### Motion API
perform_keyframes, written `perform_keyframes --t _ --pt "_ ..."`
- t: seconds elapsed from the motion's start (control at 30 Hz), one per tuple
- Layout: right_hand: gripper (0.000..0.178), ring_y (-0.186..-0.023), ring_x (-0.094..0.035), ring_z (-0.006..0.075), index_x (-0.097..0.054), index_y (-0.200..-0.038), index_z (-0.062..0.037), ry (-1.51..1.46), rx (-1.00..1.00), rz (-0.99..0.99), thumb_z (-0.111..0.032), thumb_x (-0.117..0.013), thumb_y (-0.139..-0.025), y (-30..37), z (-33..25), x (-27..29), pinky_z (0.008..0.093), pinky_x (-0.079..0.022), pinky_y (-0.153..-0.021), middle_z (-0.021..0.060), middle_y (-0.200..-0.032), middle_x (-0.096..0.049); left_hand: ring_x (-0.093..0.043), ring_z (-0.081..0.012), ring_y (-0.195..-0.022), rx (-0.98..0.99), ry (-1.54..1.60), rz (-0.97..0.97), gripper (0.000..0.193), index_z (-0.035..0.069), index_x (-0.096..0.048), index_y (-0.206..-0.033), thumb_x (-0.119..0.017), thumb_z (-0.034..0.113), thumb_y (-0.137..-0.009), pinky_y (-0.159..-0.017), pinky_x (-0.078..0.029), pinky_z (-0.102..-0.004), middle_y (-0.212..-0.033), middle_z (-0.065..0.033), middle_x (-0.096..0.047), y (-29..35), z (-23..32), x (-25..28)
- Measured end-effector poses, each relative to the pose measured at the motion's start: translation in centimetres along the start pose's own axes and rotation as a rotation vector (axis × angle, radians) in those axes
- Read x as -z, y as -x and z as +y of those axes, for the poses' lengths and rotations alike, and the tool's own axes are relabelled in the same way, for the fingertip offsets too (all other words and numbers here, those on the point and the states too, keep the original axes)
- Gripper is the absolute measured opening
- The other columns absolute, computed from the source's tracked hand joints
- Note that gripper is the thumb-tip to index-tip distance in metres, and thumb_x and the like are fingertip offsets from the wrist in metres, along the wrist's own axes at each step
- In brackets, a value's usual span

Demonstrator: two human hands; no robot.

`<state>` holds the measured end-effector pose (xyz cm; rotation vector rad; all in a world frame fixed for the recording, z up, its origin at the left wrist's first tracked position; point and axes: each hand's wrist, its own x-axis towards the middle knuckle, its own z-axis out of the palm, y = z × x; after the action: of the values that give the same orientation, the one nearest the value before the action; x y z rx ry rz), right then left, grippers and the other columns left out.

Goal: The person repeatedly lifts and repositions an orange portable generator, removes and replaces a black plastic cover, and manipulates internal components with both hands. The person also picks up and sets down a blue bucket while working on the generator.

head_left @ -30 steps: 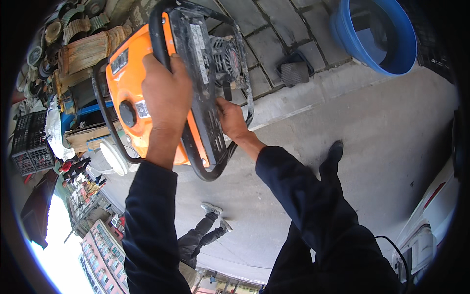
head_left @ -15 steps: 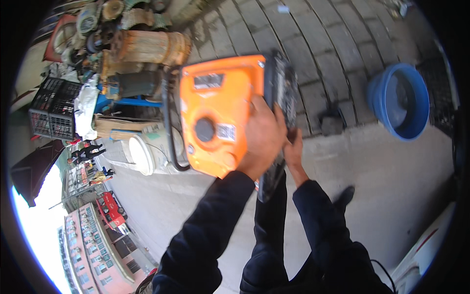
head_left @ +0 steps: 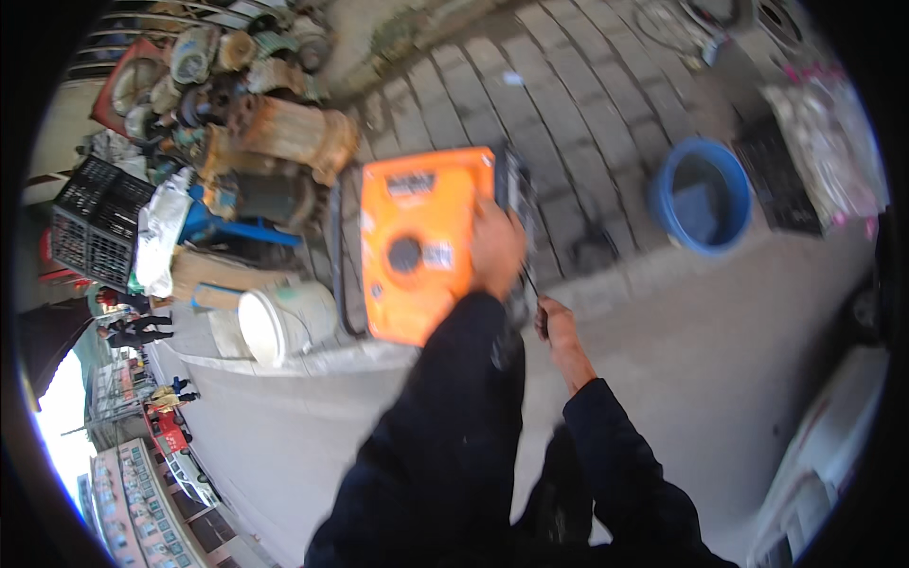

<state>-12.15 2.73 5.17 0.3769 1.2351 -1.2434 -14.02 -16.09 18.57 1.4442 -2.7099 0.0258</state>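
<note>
An orange portable generator [head_left: 417,284] with a black fuel cap [head_left: 404,254] and black tube frame [head_left: 343,284] stands at the edge of the paving, in the middle of the view. My left hand [head_left: 497,248] braces against the right edge of its tank, fingers bent over that side; motion smears them somewhat. To the lower right, my right hand [head_left: 561,339] is closed in a fist on the starter pull cord [head_left: 532,284], a thin dark line running toward the generator's right side. The cord's grip is mostly hidden inside my fingers.
A white bucket [head_left: 284,322] stands left of the generator, with a heap of old motor parts [head_left: 284,142] behind it. Black crates [head_left: 99,222] sit farther left. A blue tub [head_left: 703,197] stands at right, beside clear plastic bags [head_left: 828,147]. A white vehicle [head_left: 819,464] is at lower right.
The generator, tilted and nearer my view before, now sits lower on the paving. My right hand has come away from its side, drawing out the cord. My left hand stays on the tank edge.
</note>
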Motion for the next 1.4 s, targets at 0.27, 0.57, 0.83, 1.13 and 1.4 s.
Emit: perform_keyframes --t 0.27,0.57,0.83,1.13,1.4 --pt "0.033 -0.057 -0.046 0.0119 -0.064 -0.089 -0.0037 -0.473 0.349 0.58 -0.033 -0.057 -0.102 73.6 3.3 27.2 0.0309 -0.039 -0.055 0.0023 -0.071 -0.057 -0.072 -0.0429 -0.078 0.08 -0.019 0.302 0.06 -0.008 -0.052 -0.13 -0.069 0.033 -0.089 -0.073 -0.058 -0.0519 -0.09 -0.0262 -0.072 -0.4 -0.2 -2.7" --pt "0.027 -0.061 -0.036 0.0062 -0.052 -0.086 -0.0163 -0.166 0.523 0.6 -0.03 -0.049 -0.109 38.1 8.9 35.9 0.0265 -0.034 -0.057 -0.0065 -0.067 -0.036 -0.068 -0.054 -0.091 0.141 0.26 0.028 0.046 -0.008 -0.047 -0.119 -0.059 0.03 -0.098 -0.084 -0.053 -0.0593 -0.098 -0.038 -0.069 -0.3 0.0 -1.0" --pt "0.027 -0.09 -0.065 0.0329 -0.069 -0.09 -0.0042 0.628 0.628 0.092 -0.031 -0.071 -0.091 0.5 2.8 3.2 0.0438 -0.049 -0.08 0.0143 -0.086 -0.065 -0.067 -0.0549 -0.092 0.173 0.19 -0.086 0.045 -0.008 -0.048 -0.119 -0.058 0.031 -0.098 -0.083 -0.052 -0.0608 -0.097 -0.039 -0.068 -0.9 0.6 0.0" --pt "0.054 -0.116 -0.052 0.0433 -0.056 -0.125 -0.0075 1.121 0.864 -0.056 -0.004 -0.07 -0.073 -7.0 4.0 -2.2 0.0513 -0.044 -0.097 0.0207 -0.119 -0.056 -0.067 -0.0538 -0.077 0.168 0.215 -0.043 0.033 -0.004 -0.05 -0.107 -0.062 0.024 -0.096 -0.071 -0.054 -0.0608 -0.091 -0.0353 -0.067 -0.6 0.3 -0.3" --pt "0.057 -0.115 -0.051 0.0465 -0.055 -0.127 -0.0026 1.145 0.902 -0.08 -0.008 -0.073 -0.073 -9.9 6.5 -1.6 0.0513 -0.044 -0.099 0.0246 -0.12 -0.056 -0.066 -0.0515 -0.077 0.099 0.229 -0.101 0.032 -0.005 -0.052 -0.112 -0.059 0.022 -0.098 -0.072 -0.054 -0.0567 -0.087 -0.031 -0.067 -0.5 0.3 0.2"
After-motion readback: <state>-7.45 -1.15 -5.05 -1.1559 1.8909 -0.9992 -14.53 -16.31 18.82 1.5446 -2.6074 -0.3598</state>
